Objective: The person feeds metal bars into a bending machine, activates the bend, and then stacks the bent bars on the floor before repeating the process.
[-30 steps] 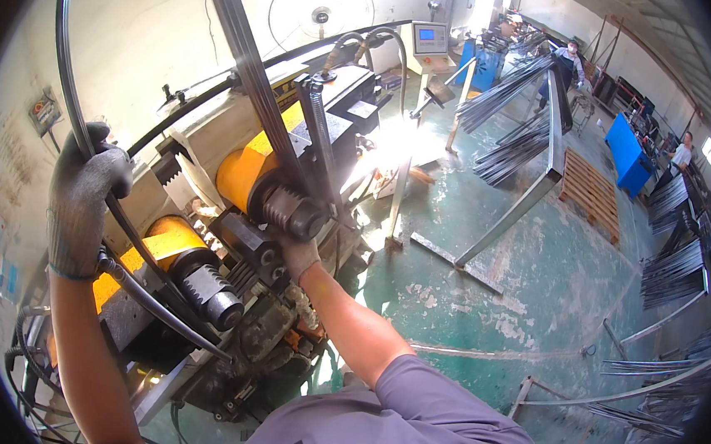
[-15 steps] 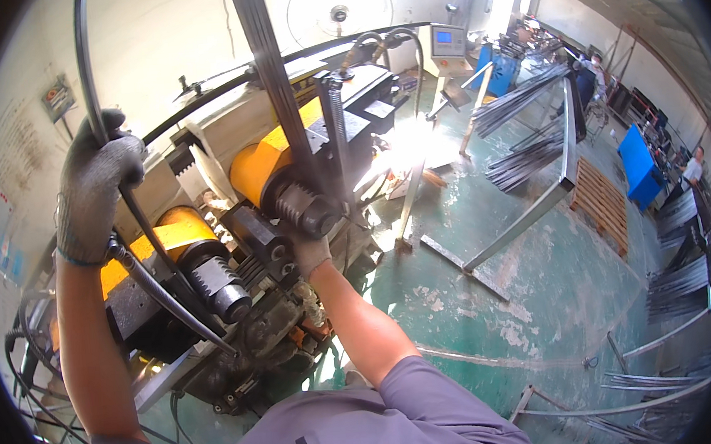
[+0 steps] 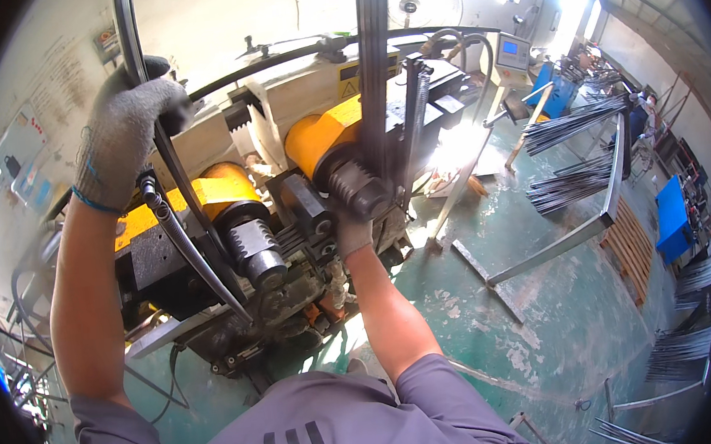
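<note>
Gripping the dark bar point(image 3: 130, 35), gloved left hand point(image 3: 132, 114) closes round it above the machine's point(image 3: 163, 266) left end; this high hold likely steadies the length slanting down beside the left ribbed roller point(image 3: 255, 248). Right hand point(image 3: 355, 235) sits at the front edge near the black block point(image 3: 302, 203), fingers hidden, clamped or apart: cannot tell

The left forearm point(image 3: 86, 302) rose nearly upright, the gloved left hand point(image 3: 119, 136) curled closed at its top; the right forearm point(image 3: 389, 307) stretched forward, the right hand point(image 3: 353, 234) lower and partly hidden.
</note>
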A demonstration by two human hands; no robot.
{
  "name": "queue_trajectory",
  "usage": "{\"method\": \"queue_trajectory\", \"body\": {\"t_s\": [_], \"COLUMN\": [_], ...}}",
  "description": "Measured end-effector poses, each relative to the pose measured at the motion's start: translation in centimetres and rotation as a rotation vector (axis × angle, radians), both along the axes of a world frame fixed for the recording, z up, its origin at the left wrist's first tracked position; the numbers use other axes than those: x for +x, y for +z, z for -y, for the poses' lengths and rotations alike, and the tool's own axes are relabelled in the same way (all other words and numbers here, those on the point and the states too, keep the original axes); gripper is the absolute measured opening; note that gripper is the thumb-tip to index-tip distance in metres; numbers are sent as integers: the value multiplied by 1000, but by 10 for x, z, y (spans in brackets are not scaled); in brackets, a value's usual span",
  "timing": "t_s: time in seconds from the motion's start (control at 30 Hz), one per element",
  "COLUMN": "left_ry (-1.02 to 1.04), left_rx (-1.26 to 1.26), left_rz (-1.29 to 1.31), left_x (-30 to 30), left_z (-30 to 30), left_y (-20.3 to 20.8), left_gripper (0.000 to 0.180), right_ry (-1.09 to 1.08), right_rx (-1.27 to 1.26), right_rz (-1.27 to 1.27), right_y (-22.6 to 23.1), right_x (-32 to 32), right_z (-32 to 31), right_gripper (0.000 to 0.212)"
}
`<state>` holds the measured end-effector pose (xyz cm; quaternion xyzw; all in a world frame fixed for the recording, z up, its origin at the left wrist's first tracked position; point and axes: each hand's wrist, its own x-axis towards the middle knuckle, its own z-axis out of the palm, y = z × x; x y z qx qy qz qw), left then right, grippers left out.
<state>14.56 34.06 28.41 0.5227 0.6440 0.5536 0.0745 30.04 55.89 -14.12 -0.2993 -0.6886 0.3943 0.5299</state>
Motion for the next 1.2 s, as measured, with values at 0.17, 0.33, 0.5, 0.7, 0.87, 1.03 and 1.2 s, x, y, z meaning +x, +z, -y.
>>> {"method": "queue_trajectory", "body": {"t_s": [0.17,0.33,0.5,0.7,0.87,1.03,1.2], "left_ry": [-42,-99,-47,11,26,99,86], "left_rx": [-19,-111,-152,-183,-204,-210,-233], "left_rz": [37,-39,-81,-106,-177,-174,-186], "left_x": [-19,-16,-16,-20,-24,3,-14], "left_z": [10,22,22,26,32,25,30], "left_y": [-8,1,0,-1,0,4,1], "left_gripper": [38,46,48,51,49,48,49], "right_ry": [-21,-15,92,229,215,260,207], "right_rx": [78,102,-62,-542,-631,-643,-727], "right_rz": [271,316,237,-253,-364,-435,-350], "right_y": [6,-19,-35,-12,34,42,46], "right_x": [10,10,9,0,3,13,14], "right_z": [14,1,-8,4,30,29,31], "right_gripper": [38,33,31,19,21,24,34]}}
